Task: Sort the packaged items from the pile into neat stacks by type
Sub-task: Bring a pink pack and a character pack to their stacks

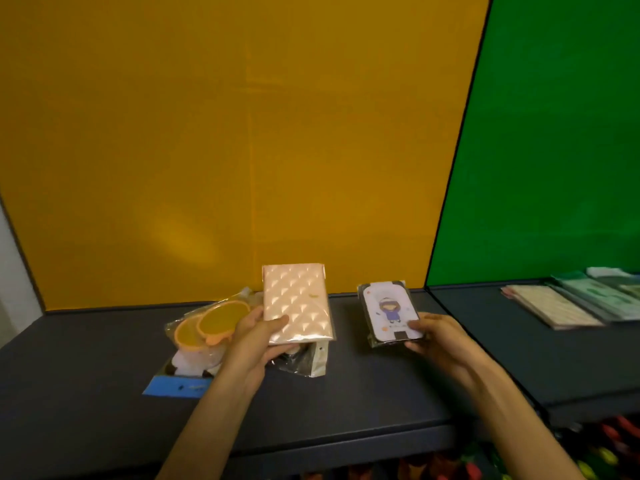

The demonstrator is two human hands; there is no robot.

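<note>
— What do the hands hold?
— The left hand [258, 336] grips a pink quilted packet [298, 301] above the pile [204, 336]; the right hand [434, 336] pinches a cartoon packet [389, 311] over the dark table [104, 368]

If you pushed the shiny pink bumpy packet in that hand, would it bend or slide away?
The shiny pink quilted packet probably stays fairly stiff: it stands up flat from the left hand, gripped only at its lower corner, without drooping. Its glossy wrapper catches the light, so it may be slippery. It looks thin and flat, so it should slide rather than roll.
</note>
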